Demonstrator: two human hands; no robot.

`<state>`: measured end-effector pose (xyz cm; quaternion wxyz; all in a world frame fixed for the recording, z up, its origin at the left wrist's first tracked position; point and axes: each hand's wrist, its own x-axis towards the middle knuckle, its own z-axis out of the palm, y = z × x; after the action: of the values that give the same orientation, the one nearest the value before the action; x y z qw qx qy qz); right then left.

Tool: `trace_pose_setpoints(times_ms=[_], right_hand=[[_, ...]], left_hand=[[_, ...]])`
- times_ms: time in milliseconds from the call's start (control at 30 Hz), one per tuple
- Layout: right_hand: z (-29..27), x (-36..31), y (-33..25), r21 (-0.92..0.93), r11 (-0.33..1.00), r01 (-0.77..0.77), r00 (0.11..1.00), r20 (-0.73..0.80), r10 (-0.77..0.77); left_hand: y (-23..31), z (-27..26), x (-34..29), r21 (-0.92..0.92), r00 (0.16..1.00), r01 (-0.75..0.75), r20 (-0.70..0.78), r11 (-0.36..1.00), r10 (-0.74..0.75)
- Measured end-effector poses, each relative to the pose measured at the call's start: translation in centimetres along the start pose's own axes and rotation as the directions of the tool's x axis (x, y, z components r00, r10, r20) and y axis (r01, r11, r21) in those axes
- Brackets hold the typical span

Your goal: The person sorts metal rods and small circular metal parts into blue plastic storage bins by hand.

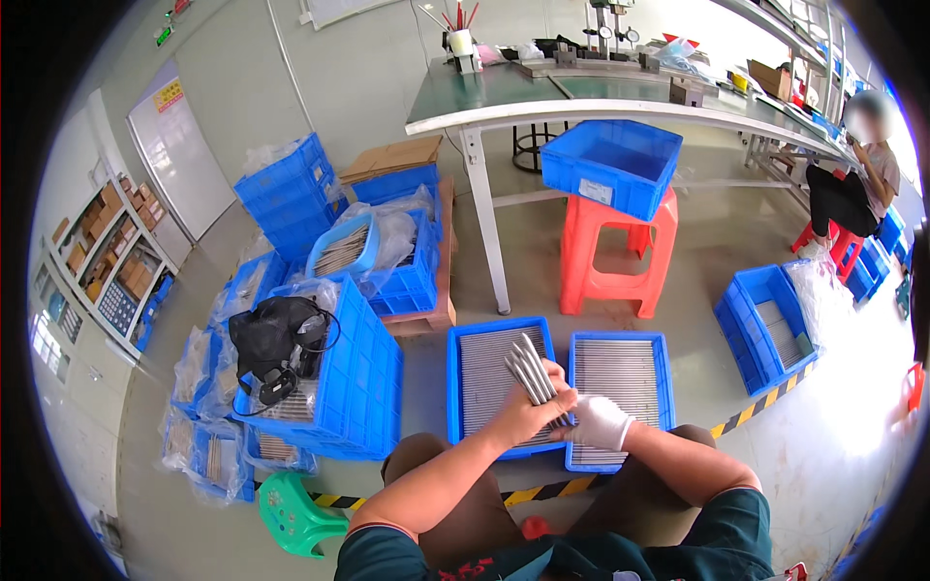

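My bare left hand point(526, 418) is closed round a bundle of several grey metal rods point(528, 366). Their upper ends fan out above the fist, tilted to the left. At the lower ends of the bundle, my right hand point(603, 424), in a white glove, has its fingers closed against the rods; its fingertips are partly hidden. Below the hands, two shallow blue trays stand side by side on the floor. The left tray point(452, 382) and the right tray point(666, 382) each hold rows of similar rods lying crosswise.
Blue crates point(373, 387) are stacked at the left, with a black bag point(281, 339) on top. A green stool point(291, 513) stands near left. Ahead, a red stool point(581, 257) bears a blue bin point(610, 160) beside a workbench point(484, 92). Another crate point(746, 329) stands right; a person point(852, 184) sits far right.
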<state>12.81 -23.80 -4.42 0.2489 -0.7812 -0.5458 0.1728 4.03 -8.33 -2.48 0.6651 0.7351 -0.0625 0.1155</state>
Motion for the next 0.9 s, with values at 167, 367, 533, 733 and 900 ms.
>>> trace_pose_setpoints(times_ms=[167, 367, 533, 733, 900], right_hand=[[-2.5, -0.2, -1.0, 0.827, -0.199, -0.526, 0.84, 0.47, -0.27], [1.1, -1.9, -1.5, 0.648, -0.471, -0.599, 0.8, 0.467, -0.375], [0.9, -2.2, -3.0, 0.635, -0.441, -0.634, 0.762, 0.417, -0.495], [-1.3, 0.0, -1.1, 0.719, 0.288, -0.632, 0.757, 0.495, 0.425], [-3.1, 0.6, 3.4, 0.2, 0.924, -0.325, 0.929, -0.113, 0.351]], left_hand=[[1.8, -2.4, 0.7, 0.936, 0.896, -0.195, 0.048, 0.294, 0.442], [1.2, -0.1, 0.0, 0.975, 0.837, -0.208, 0.137, 0.077, 0.529], [2.0, 0.6, -0.9, 0.974, 0.786, -0.213, 0.124, 0.077, 0.605], [0.3, -2.0, -0.7, 0.904, 0.909, -0.028, -0.154, 0.426, 0.387], [-1.1, -7.4, -1.5, -0.434, 0.793, 0.27, -0.407, 0.86, -0.454]])
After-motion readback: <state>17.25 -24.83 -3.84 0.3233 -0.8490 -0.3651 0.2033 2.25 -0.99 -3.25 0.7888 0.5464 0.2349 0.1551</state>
